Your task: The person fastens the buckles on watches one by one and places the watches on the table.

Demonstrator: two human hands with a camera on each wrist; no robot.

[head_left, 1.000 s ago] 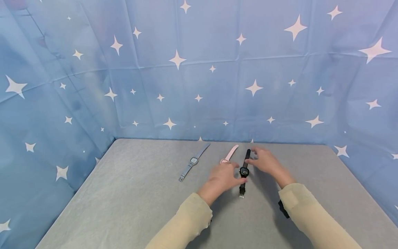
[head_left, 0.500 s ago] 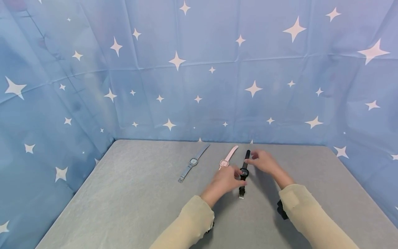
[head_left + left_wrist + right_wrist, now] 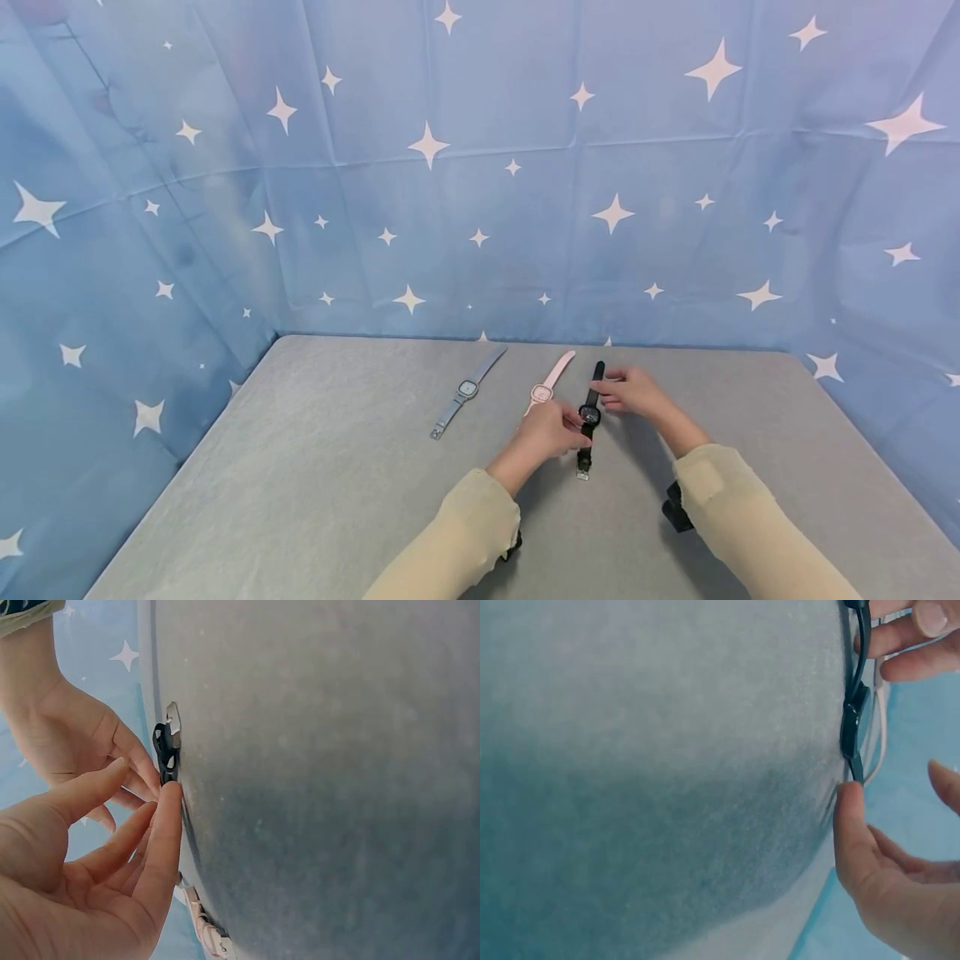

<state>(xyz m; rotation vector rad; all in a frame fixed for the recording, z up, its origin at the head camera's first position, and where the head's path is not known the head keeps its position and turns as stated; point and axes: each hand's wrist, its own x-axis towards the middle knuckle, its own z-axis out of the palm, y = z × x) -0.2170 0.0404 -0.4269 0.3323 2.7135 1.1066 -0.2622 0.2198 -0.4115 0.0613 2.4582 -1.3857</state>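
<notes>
A black wristwatch [image 3: 590, 415] lies stretched out on the grey table, its buckle towards the person. My left hand [image 3: 546, 432] is at its lower strap. In the left wrist view a fingertip [image 3: 171, 795] of that hand meets the strap below the buckle, while the thumb stands apart. Farther back, my right hand [image 3: 637, 392] reaches the upper strap from the right. One right fingertip [image 3: 850, 793] touches the strap's end in the right wrist view, thumb spread away. A pink watch [image 3: 542, 392] lies just left of the black one, partly hidden by the left hand.
A light blue watch [image 3: 468, 388] lies slanted farther left on the grey table [image 3: 300, 467]. Behind the table's back edge hangs a blue curtain [image 3: 525, 200] with white stars. A black device [image 3: 677, 510] shows under the right sleeve.
My left hand has moved slightly towards the person and right, down to the lower strap, uncovering the pink watch's face. The right hand's fingers have lowered a little beside the upper strap.
</notes>
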